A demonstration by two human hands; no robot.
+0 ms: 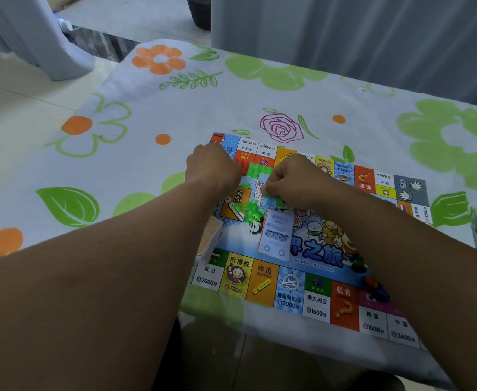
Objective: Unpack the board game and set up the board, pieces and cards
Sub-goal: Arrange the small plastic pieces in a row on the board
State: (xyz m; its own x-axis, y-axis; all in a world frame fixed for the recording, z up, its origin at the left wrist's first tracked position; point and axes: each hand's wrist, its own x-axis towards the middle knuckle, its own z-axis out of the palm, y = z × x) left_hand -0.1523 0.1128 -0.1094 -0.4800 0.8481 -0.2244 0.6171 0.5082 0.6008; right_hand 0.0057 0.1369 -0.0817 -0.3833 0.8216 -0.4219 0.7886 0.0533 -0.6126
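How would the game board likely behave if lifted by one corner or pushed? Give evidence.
The game board looks like a thin printed sheet lying flush on the tablecloth, so it is probably floppy and light. Pushed, it would likely slide or buckle, shifting the blue cards and green pieces resting on it.
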